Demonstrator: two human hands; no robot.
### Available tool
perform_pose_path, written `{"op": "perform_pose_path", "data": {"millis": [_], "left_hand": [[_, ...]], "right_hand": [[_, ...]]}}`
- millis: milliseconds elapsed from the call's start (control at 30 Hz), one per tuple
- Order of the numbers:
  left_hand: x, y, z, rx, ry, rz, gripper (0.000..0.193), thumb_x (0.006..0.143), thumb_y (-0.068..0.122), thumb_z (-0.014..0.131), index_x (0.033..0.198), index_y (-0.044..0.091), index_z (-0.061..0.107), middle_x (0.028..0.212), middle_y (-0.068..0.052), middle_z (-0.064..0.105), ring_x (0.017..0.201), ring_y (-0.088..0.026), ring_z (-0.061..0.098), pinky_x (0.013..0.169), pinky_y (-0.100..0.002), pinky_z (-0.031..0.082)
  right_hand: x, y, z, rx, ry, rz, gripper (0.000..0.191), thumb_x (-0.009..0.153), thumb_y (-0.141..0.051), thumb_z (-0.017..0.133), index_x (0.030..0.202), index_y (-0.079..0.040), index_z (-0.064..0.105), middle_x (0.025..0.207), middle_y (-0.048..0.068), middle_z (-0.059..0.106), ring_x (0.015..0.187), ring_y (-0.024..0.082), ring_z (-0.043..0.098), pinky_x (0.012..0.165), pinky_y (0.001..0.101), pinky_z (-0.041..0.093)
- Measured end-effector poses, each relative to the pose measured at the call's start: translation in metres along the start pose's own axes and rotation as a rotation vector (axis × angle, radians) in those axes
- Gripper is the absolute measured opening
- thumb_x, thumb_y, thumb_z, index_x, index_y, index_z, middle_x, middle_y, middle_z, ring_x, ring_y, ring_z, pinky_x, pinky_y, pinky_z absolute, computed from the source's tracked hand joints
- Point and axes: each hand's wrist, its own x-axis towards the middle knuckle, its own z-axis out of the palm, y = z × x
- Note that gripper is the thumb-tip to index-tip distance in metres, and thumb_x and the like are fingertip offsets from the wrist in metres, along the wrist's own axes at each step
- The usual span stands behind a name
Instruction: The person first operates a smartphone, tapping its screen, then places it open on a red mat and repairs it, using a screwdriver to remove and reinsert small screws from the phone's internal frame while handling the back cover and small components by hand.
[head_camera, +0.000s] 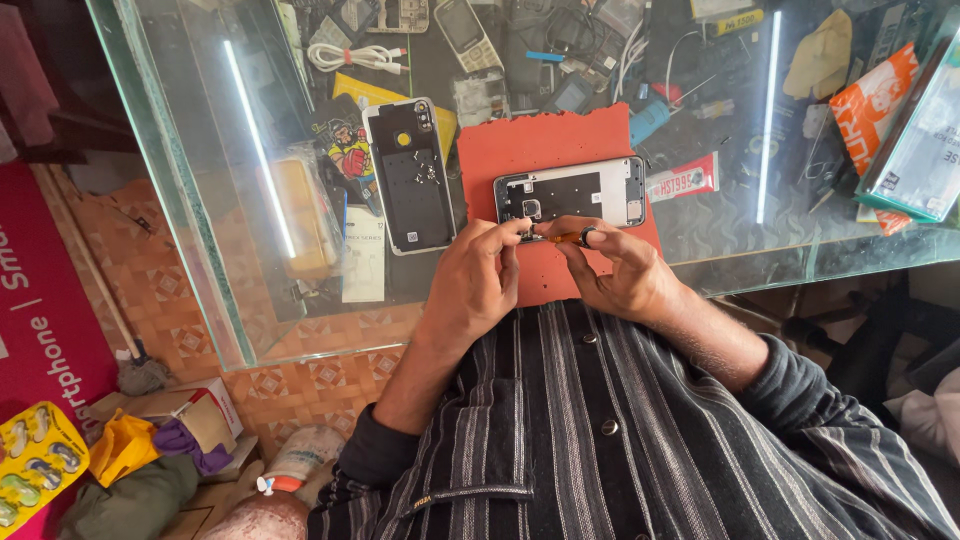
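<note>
Far left, on the floor below the glass tabletop, lie a yellow blister tray and a small cardboard box.

On the tabletop, left of centre, a black phone back cover lies flat with its inner side up, well apart from both hands. Just right of it lies a red mat, with its near edge at the tabletop's near edge.

The left hand reaches forward from a dark striped sleeve, with the forearm angled up and to the right and the back of the hand toward the camera. Its fingers are curled nearly shut, and the thumb and forefinger pinch the tip end of a small screwdriver.

An opened phone lies flat on the mat with its long side left to right, just beyond the fingertips of both hands. The screwdriver tip meets its near edge, close to the left corner.

The right hand comes in from the lower right with the wrist bent inward. Its fingers are curled closed around the orange handle of the screwdriver, which lies almost level between the two hands.

Far right on the tabletop lie an orange packet and a teal-edged box.
</note>
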Motion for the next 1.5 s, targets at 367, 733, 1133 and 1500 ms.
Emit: {"op": "perform_pose_path", "data": {"millis": [367, 733, 1133, 1500], "left_hand": [[0.0007, 0.0011, -0.0018, 0.01, -0.016, -0.043, 0.052, 0.09, -0.02, 0.066, 0.133, 0.002, 0.047, 0.096, -0.011, 0.059, 0.079, -0.024, 0.064, 0.066, -0.037, 0.052], [0.003, 0.0011, -0.0033, 0.067, -0.032, -0.01, 0.051, 0.087, -0.018, 0.07, 0.128, 0.0, 0.047, 0.113, -0.01, 0.067, 0.089, -0.026, 0.065, 0.073, -0.037, 0.056], [0.0036, 0.0007, -0.0032, 0.08, -0.04, -0.009, 0.046, 0.088, -0.018, 0.071, 0.124, -0.001, 0.048, 0.114, -0.011, 0.068, 0.091, -0.028, 0.066, 0.074, -0.039, 0.056], [0.0076, 0.0049, -0.0071, 0.149, -0.077, -0.02, 0.04, 0.085, -0.014, 0.071, 0.117, 0.0, 0.053, 0.107, -0.01, 0.069, 0.091, -0.029, 0.065, 0.078, -0.04, 0.056]], "right_hand": [[-0.0002, -0.001, -0.0003, 0.002, -0.016, -0.003, 0.067, 0.096, 0.017, 0.064, 0.139, -0.014, 0.023, 0.12, 0.028, 0.066, 0.11, 0.037, 0.074, 0.088, 0.042, 0.065], [-0.0025, -0.0014, 0.0002, 0.019, 0.01, 0.001, 0.064, 0.096, 0.018, 0.063, 0.135, -0.012, 0.023, 0.116, 0.029, 0.066, 0.109, 0.039, 0.074, 0.089, 0.0445, 0.065], [-0.0031, 0.0021, 0.0011, 0.025, 0.017, -0.003, 0.063, 0.096, 0.018, 0.063, 0.135, -0.011, 0.023, 0.116, 0.03, 0.067, 0.105, 0.038, 0.076, 0.085, 0.0427, 0.064], [-0.0057, 0.0014, 0.003, 0.05, 0.038, 0.003, 0.065, 0.097, 0.019, 0.06, 0.138, -0.011, 0.019, 0.118, 0.031, 0.064, 0.109, 0.038, 0.074, 0.091, 0.0453, 0.065]]}}
